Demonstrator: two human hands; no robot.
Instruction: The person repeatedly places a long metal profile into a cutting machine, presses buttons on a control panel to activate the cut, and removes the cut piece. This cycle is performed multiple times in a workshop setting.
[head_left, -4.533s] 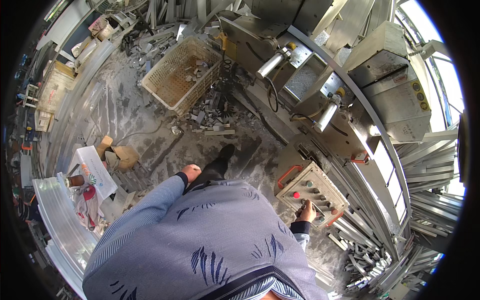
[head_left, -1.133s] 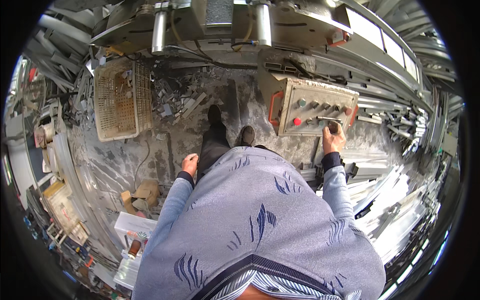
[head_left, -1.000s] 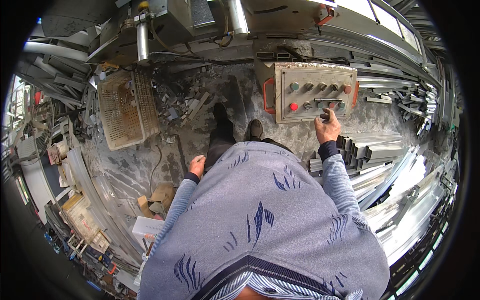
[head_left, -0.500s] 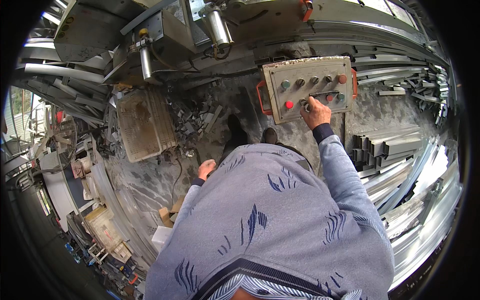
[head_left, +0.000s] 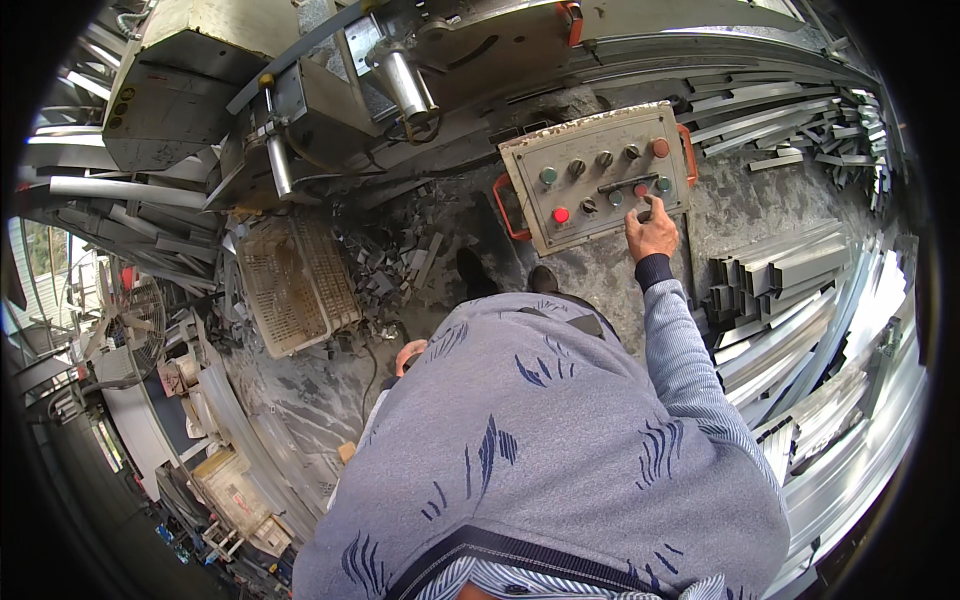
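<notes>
A cream metal control box [head_left: 527,160], with a worn top edge, stands in front of me. My right hand [head_left: 652,234] is at its lower right part, thumb and forefinger apart, fingertips just below a small red button [head_left: 641,190]. Whether a fingertip touches the panel I cannot tell. Nearby are a green button [head_left: 663,184] and a short dark bar [head_left: 627,185]. To the left are a lit red button [head_left: 561,215] and a black selector knob [head_left: 589,206]. My left hand [head_left: 409,354] hangs at my side, its fingers mostly hidden by my body.
A machine with metal cylinders [head_left: 408,88] stands at the upper left. Below it sits a plastic crate [head_left: 285,290] beside scattered metal offcuts [head_left: 400,255]. Stacked metal profiles [head_left: 780,265] lie to the right. A fan [head_left: 135,325] stands far left.
My right hand has left the selector knob at the panel's lower middle and shifted right, below the small red button. My left hand is now more hidden by my body. The view has turned slightly.
</notes>
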